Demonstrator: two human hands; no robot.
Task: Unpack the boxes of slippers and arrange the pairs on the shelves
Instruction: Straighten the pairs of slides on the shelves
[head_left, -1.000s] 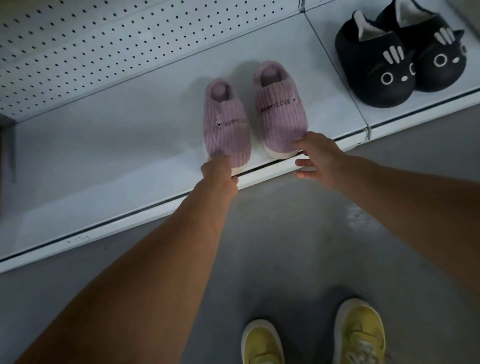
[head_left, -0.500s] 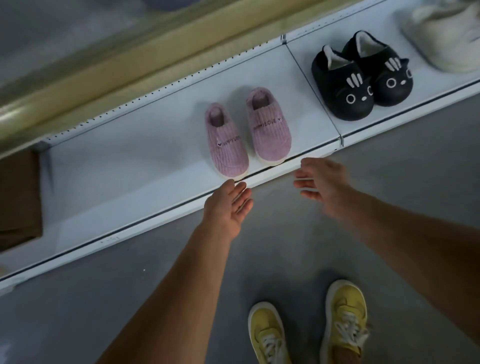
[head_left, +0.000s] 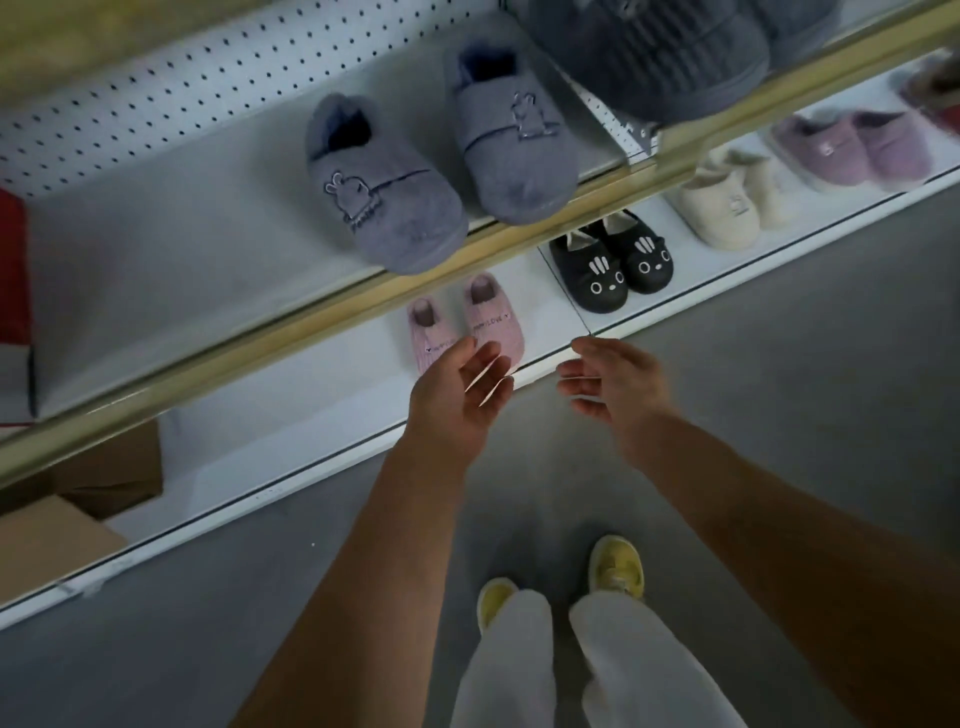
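White shelving fills the upper frame; pink slippers (head_left: 465, 325) sit centre on the bottom shelf (head_left: 291, 415). I see left hand (head_left: 457, 395) and right hand (head_left: 613, 384) spread, empty. Slippers look soft, light; I'd pinch the heels.

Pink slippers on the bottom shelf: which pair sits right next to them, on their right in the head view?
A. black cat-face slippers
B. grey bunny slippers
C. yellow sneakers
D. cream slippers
A: the black cat-face slippers stand just right of the pink slippers on the bottom shelf; the cream pair sits further right.
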